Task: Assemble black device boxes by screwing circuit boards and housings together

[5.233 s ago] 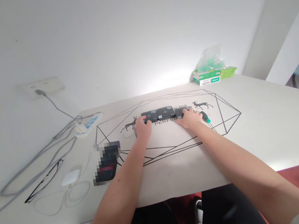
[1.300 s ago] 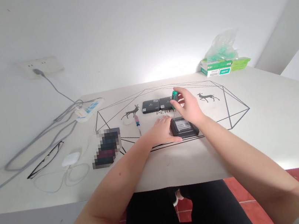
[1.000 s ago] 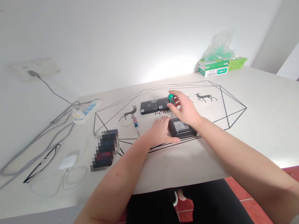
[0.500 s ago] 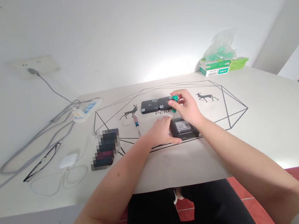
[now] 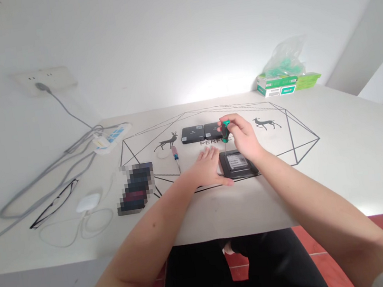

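My right hand (image 5: 244,135) grips a green and black screwdriver (image 5: 226,132), held upright with its shaft pointing down at the upper left corner of a black box-shaped device (image 5: 228,172). A white printed label (image 5: 236,161) lies on the face of that device. Fingers stretched out, my left hand (image 5: 208,167) lies flat on the mat at the device's left edge. Behind them, two flat black boxes (image 5: 192,134) sit side by side; my right hand partly covers the right one. Left of my left hand lies a second screwdriver (image 5: 175,153) with a pink and blue handle.
A pixelated phone-like object (image 5: 135,189) rests at left, with glasses (image 5: 53,204), a white charger (image 5: 88,203) and a power strip (image 5: 111,138) with cables beyond. Green and white boxes (image 5: 276,84) with a plastic bag stand at the back right.
My right hand's fingers have shifted on the screwdriver handle, showing more of it. My left hand has moved slightly away from the device, leaving a small gap.
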{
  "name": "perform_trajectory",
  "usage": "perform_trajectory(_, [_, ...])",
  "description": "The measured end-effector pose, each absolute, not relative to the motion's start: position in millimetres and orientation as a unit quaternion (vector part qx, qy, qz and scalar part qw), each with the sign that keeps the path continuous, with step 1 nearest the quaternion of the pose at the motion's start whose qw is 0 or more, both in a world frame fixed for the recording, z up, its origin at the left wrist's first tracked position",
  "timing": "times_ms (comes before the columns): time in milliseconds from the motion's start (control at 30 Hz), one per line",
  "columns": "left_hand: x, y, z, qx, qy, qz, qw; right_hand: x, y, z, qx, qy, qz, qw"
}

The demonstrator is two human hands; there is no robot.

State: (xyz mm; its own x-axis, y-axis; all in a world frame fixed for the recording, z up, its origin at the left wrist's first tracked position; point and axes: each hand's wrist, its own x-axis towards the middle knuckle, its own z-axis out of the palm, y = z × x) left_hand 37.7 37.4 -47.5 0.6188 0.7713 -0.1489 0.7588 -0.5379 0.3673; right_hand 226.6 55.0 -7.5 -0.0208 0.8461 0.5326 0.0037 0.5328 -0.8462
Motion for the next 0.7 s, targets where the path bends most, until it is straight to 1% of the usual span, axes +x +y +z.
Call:
perform_trajectory(133, [38.7,36.7,-46.4,0.870,0.449,-0.001,0.203,224.5,56.2,-6.3,-0.312,-0.605,0.395,0.617])
perform_trajectory(267, [37.9,36.9,-48.3,0.870,0.448,0.006,0.206,222.3,58.2,-7.4,-0.335,-0.601,0.360,0.630])
perform_trajectory(500, [37.5,37.2,-49.0,0.868,0.451,-0.017,0.208,225.2,57.9,-4.6,-0.331,-0.603,0.377,0.620])
perform_trajectory(700, [41.0,32.5,-41.6,0.858,0.470,-0.045,0.204,224.2,55.8,-0.2,-0.321,-0.566,0.441,0.619])
